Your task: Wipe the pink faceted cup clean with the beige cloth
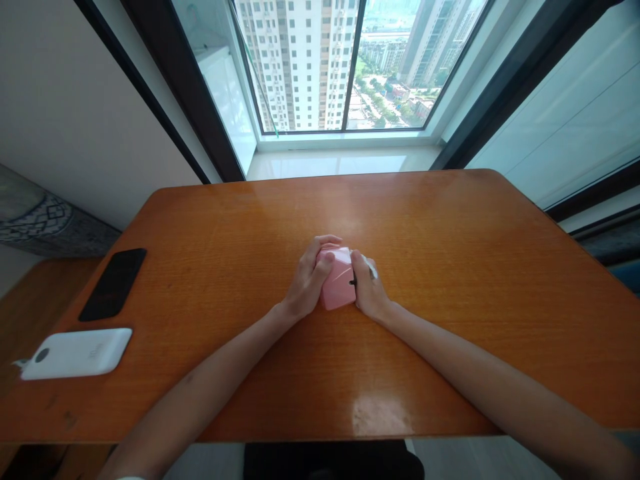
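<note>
A small pink box-shaped object (339,283) stands on the orange wooden table (450,267), near the middle. My left hand (307,280) wraps around its left side, with the fingers curled over the top edge. My right hand (367,290) presses against its right side. A small white piece (371,268) shows at the right hand's fingers; I cannot make out what it is. Both forearms rest on the table.
A black phone (113,283) lies face up at the table's left edge. A white power bank (75,353) lies nearer the front left corner. Beyond the table's far edge is a window sill (330,163) and a large window over tall buildings.
</note>
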The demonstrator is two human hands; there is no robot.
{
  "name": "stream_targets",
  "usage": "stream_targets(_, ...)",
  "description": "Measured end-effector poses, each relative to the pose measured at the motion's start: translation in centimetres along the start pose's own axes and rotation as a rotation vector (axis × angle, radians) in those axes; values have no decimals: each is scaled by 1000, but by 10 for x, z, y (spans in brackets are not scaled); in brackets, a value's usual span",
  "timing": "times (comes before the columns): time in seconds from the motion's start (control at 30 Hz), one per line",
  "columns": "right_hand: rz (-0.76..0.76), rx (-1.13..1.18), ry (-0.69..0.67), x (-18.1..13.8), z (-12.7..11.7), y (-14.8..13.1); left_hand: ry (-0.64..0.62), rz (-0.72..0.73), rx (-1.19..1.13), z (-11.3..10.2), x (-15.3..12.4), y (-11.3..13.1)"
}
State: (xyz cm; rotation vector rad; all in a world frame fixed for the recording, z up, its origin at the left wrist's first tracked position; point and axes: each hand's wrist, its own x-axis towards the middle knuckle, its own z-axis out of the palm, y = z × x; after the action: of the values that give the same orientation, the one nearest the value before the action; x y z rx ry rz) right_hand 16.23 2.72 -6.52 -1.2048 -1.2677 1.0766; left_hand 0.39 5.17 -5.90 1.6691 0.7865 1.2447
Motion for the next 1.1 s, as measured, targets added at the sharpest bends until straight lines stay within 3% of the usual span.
stream_targets(0.07,18,7,14,1,0,1,-1,226,124,-3,0,-3)
stream_targets(0.17,55,36,62,3,1,3,-103,512,338,-8,1,-8)
stream_targets(0.3,92,89,90,6,2,3,-139,583,456,-9,4,-9)
stream_targets(0.5,70,57,72,4,2,0,-102,407,310,-5,3,3)
stream_targets(0.73,22,18,-13,0,-1,4,-72,-157,4,-1,6,12)
stream_targets(0.87,53,40,1,2,0,2,-64,-202,22,1,7,12)
stream_targets(0.97,57,66,-16,2,1,0,-4,-35,110,-1,5,10)
stream_targets(1.03,58,67,-21,2,1,0,17,181,189,-4,4,7)
stream_targets(1.1,67,55,4,3,1,-1,-49,403,294,-8,4,2)
